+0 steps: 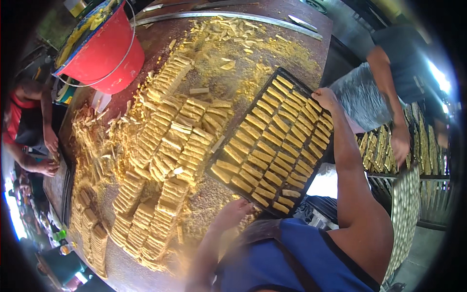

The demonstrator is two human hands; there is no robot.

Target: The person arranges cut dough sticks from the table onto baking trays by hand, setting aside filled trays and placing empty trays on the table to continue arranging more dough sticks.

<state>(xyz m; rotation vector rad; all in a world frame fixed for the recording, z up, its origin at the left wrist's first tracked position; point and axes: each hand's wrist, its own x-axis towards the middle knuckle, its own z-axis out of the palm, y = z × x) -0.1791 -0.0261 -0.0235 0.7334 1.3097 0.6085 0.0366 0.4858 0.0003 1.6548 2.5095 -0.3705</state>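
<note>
A black baking tray (302, 150) lies tilted across the work table, holding rows of golden, crumb-coated sticks. My left hand (233, 211) grips the tray's near left corner, fingers curled at the rim. My right hand (325, 99) holds the far right corner, that arm reaching up along the tray's right side. To the left of the tray, stacked piles of similar sticks (160, 146) cover much of the table (292, 58), amid loose yellow crumbs and broken pieces.
A red bucket (109, 58) stands at the back left; a metal bar (228, 15) and knife (302, 23) lie along the far edge. One co-worker (26, 117) works at the left, another (394, 53) on the right beside racked trays (423, 146) of sticks.
</note>
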